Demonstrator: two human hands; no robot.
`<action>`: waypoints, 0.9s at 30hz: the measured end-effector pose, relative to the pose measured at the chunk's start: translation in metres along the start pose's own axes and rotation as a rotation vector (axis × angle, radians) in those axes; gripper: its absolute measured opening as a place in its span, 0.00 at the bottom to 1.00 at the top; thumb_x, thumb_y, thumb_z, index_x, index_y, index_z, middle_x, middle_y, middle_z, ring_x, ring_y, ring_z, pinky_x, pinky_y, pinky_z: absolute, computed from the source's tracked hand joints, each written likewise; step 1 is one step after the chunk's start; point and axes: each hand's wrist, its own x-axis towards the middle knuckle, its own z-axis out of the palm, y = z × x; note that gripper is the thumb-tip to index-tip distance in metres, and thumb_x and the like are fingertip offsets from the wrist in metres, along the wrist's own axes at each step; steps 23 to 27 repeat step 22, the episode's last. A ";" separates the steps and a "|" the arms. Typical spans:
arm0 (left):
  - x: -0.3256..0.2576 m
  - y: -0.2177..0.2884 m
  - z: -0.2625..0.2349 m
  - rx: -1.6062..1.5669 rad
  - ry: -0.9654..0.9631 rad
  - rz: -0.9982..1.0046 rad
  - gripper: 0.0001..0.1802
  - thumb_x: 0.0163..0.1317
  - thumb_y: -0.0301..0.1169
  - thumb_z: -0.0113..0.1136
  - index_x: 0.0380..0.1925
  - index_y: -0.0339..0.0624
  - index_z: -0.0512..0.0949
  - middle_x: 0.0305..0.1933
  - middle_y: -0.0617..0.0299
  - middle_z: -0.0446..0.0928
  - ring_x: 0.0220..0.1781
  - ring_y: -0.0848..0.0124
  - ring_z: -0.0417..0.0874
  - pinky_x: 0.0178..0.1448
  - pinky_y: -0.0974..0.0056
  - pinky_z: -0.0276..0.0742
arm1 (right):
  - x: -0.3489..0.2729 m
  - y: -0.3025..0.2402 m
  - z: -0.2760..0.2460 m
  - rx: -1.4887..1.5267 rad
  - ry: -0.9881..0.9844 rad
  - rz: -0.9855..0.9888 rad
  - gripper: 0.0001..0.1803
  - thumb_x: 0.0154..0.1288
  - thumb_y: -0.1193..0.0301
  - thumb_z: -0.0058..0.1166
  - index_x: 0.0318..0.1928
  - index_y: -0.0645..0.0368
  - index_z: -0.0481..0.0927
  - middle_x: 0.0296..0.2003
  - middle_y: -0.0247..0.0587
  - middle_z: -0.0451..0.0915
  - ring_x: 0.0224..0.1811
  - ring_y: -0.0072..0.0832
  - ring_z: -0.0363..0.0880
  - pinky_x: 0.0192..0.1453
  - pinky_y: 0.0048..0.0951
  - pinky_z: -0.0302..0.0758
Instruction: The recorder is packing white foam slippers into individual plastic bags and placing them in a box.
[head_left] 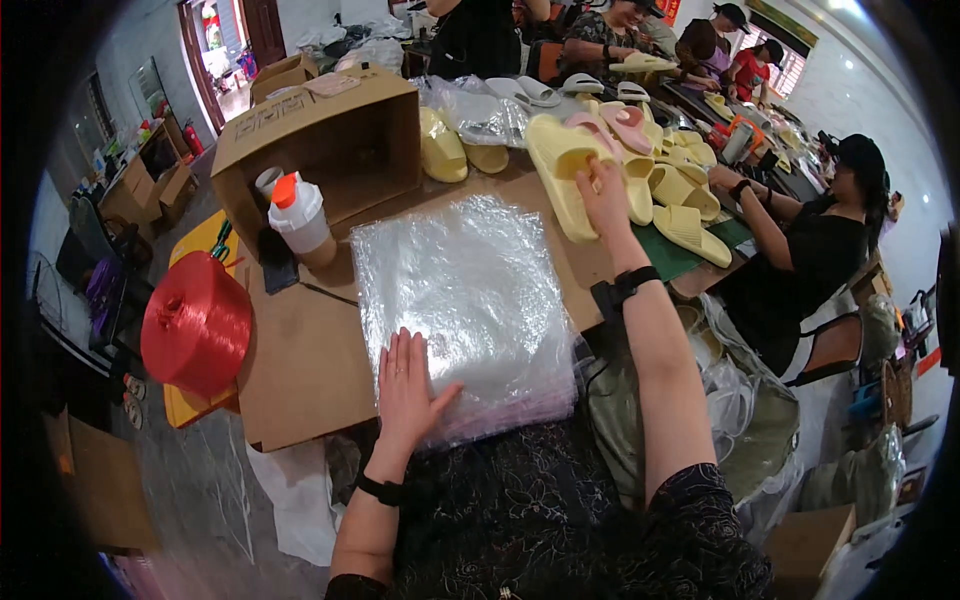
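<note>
My left hand [408, 390] lies flat, fingers stretched out, on the near left part of a stack of clear plastic bags [465, 275]. Beyond the stack to the right, my right hand [606, 205] reaches in with bent fingers and grips a pale yellow slipper [549, 150] by its strap. The slipper's open heel points toward me. Part of the strap is hidden by my fingers. Right beside it lie pink slippers [628, 128] and more yellow slippers [690, 230].
An open cardboard box [300, 140] stands far left. In front of it are a white bottle with an orange cap [298, 215] and a red roll of plastic twine [197, 322]. A co-worker in black [810, 250] sits at the right; others work along the far table.
</note>
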 end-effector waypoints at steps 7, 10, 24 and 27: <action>-0.001 0.002 -0.001 -0.030 0.062 0.020 0.47 0.61 0.58 0.62 0.70 0.36 0.63 0.75 0.33 0.56 0.78 0.42 0.55 0.79 0.42 0.47 | -0.022 -0.114 -0.063 0.044 0.008 -0.027 0.25 0.67 0.60 0.61 0.55 0.67 0.78 0.49 0.52 0.76 0.50 0.47 0.76 0.53 0.42 0.74; 0.001 0.005 -0.005 -0.031 0.027 0.020 0.45 0.63 0.59 0.59 0.71 0.40 0.64 0.77 0.36 0.54 0.80 0.43 0.52 0.80 0.43 0.44 | -0.068 -0.157 -0.055 -0.054 -0.186 -0.059 0.26 0.65 0.61 0.61 0.57 0.66 0.76 0.50 0.53 0.75 0.52 0.50 0.76 0.55 0.45 0.74; 0.018 0.032 -0.029 0.015 -0.169 -0.055 0.45 0.62 0.58 0.57 0.77 0.57 0.56 0.81 0.66 0.55 0.82 0.64 0.50 0.83 0.53 0.36 | -0.179 -0.197 0.059 -0.126 -0.493 0.141 0.51 0.57 0.54 0.67 0.74 0.63 0.57 0.71 0.64 0.61 0.73 0.61 0.59 0.78 0.45 0.58; 0.018 0.032 -0.029 0.015 -0.169 -0.055 0.45 0.62 0.58 0.57 0.77 0.57 0.56 0.81 0.66 0.55 0.82 0.64 0.50 0.83 0.53 0.36 | -0.179 -0.197 0.059 -0.126 -0.493 0.141 0.51 0.57 0.54 0.67 0.74 0.63 0.57 0.71 0.64 0.61 0.73 0.61 0.59 0.78 0.45 0.58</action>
